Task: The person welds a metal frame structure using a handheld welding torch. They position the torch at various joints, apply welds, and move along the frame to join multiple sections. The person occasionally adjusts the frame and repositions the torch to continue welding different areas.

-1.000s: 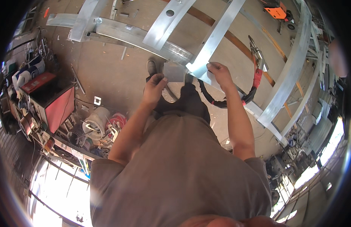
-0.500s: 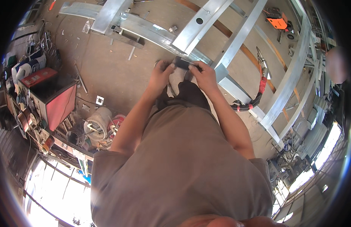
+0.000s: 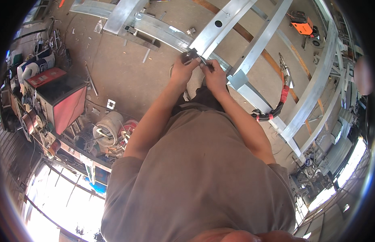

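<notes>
Small dark metal part (image 3: 194, 54) pinched by both hands (image 3: 197, 70) above steel frame (image 3: 252, 52) on dusty workshop floor (image 3: 123, 76)

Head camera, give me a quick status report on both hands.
Left hand and right hand together, both gripping a small dark part. Held above the galvanised steel frame. Nothing between the hands and the frame.

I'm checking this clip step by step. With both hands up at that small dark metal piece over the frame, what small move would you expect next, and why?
Probably a small steadying adjustment: both the left hand and the right hand pinch the small dark metal piece between them, above the silver galvanised steel frame. It is too small to tell what it is, so keeping both grips looks wisest.
</notes>
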Demonstrator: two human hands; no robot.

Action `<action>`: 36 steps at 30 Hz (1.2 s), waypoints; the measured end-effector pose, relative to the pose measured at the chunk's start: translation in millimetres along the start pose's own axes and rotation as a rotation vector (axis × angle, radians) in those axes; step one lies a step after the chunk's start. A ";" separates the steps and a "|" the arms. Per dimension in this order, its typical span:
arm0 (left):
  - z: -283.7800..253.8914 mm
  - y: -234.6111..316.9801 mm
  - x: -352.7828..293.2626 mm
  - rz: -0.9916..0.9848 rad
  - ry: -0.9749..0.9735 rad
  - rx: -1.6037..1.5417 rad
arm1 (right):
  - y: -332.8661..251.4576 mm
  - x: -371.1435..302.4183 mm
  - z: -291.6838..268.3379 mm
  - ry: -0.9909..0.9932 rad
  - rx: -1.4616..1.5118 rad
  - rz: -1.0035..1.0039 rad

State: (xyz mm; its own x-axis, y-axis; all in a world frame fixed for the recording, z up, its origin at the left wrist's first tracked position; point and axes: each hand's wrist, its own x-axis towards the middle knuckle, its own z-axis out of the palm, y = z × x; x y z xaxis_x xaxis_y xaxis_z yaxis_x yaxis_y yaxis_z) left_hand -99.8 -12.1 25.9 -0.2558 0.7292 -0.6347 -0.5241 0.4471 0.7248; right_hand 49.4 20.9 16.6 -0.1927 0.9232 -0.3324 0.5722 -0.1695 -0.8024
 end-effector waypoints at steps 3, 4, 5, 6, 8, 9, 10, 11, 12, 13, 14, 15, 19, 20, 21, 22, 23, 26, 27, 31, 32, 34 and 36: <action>-4.4 -3.2 -6.4 0.004 -0.098 0.087 | 2.3 -8.2 2.4 -0.068 -0.001 -0.075; -5.8 -5.4 -7.9 -0.035 -0.113 0.017 | 4.0 -9.0 4.1 -0.090 -0.008 -0.117; -7.5 -8.2 -8.8 -0.056 -0.129 -0.057 | 5.9 -8.3 5.8 -0.106 0.018 -0.149; -9.5 -11.3 -8.6 -0.077 -0.146 -0.130 | 7.5 -7.7 7.3 -0.126 0.056 -0.173; -14.8 -17.0 -5.0 -0.049 -0.068 0.108 | 9.2 -7.3 8.0 -0.175 0.106 -0.206; -17.7 -19.0 -2.4 -0.051 -0.025 0.218 | 8.9 -7.2 6.8 -0.205 0.118 -0.215; -23.9 -19.5 -1.4 0.154 -0.007 0.432 | 7.7 -8.0 5.5 -0.241 0.125 -0.195; -32.1 -17.9 -0.9 0.342 0.013 0.637 | 5.9 -9.5 3.4 -0.187 0.150 -0.146; -37.9 -15.5 -1.0 0.445 0.032 0.863 | 3.4 -9.8 0.9 -0.136 0.170 -0.070; -42.2 -11.7 -0.9 0.561 -0.033 0.878 | 0.5 -10.5 -1.0 -0.086 0.209 -0.026; -47.2 -6.1 -1.0 0.588 -0.100 0.914 | -2.4 -8.7 -3.0 -0.059 0.115 -0.050; -50.8 -1.1 -3.6 0.610 -0.168 0.949 | -4.7 -10.5 -4.7 -0.054 0.035 -0.117; -47.6 22.5 1.9 0.438 -0.220 1.090 | -9.6 -7.2 -6.8 0.005 -0.119 -0.272; -43.5 24.8 3.0 0.349 -0.155 0.978 | -9.3 -5.5 -5.3 0.033 -0.120 -0.281; -39.2 25.0 3.6 0.282 -0.085 0.862 | -8.2 -4.1 -3.1 0.023 -0.103 -0.199; -34.7 22.3 1.9 0.275 -0.006 0.787 | -6.6 -4.4 -0.1 0.019 -0.083 -0.125; -29.2 17.8 0.5 0.290 0.079 0.708 | -4.5 -4.4 2.6 0.015 -0.053 -0.052; -21.0 6.1 5.5 0.011 0.040 0.208 | 2.8 -4.3 12.0 0.079 -0.108 -0.086; -20.3 2.2 7.7 -0.126 -0.021 -0.008 | 4.7 -3.6 15.9 0.113 -0.093 -0.099; -15.6 -7.8 23.7 -0.107 -0.094 -0.157 | 7.8 5.8 26.4 0.203 -0.083 -0.068; -12.5 -9.9 26.9 -0.097 -0.071 -0.169 | 7.4 7.0 27.7 0.209 -0.098 -0.037; -5.6 -12.7 31.1 -0.086 -0.027 -0.237 | 4.8 8.9 30.5 0.212 -0.032 0.007; 1.0 -12.6 34.1 -0.099 0.023 -0.345 | 1.2 9.9 31.1 0.206 0.002 0.035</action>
State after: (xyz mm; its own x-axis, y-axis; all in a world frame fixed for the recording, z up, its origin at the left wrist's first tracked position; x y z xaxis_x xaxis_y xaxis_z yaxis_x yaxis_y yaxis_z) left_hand -101.1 7.6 -4.6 -0.2063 0.6774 -0.7061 -0.7899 0.3105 0.5287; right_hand 23.4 19.1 -3.2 -0.0053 0.9678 -0.2516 0.5739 -0.2031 -0.7934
